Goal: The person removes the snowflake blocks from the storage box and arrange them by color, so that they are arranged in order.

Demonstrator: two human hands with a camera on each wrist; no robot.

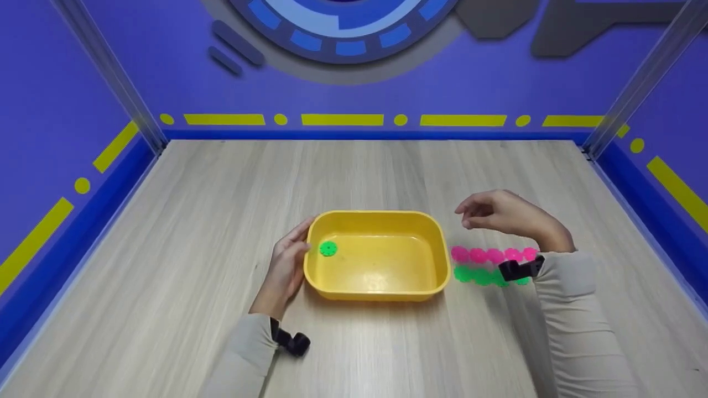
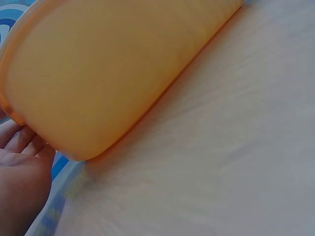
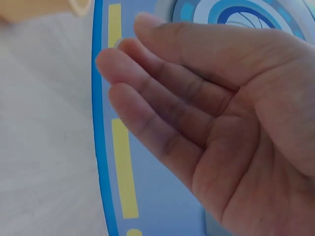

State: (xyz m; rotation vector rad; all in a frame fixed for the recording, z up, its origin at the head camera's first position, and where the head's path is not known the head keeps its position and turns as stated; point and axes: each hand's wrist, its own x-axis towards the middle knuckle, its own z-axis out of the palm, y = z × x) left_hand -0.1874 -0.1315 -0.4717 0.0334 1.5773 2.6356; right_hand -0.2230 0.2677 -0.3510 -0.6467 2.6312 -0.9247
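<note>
A yellow plastic basin [image 1: 376, 296] stands on the table, and a single green notched disc [image 1: 328, 249] lies inside near its left wall. My left hand [image 1: 287, 262] holds the basin's left end. In the left wrist view, the fingers [image 2: 32, 142] of that hand reach under the rim against the outer wall. To the right of the basin hovers my right hand [image 1: 506, 213], fingers loosely bent with nothing between them; the right wrist view shows its bare palm. Below it lie a row of pink discs [image 1: 477, 255] and a row of green discs [image 1: 483, 276], partly hidden by the right wrist.
The wood-grain table [image 1: 221, 193] is bounded by a blue back wall [image 1: 354, 99] with yellow marks and by blue side walls. Black wrist cameras sit on both sleeves, the right one [image 1: 520, 269] above the disc rows.
</note>
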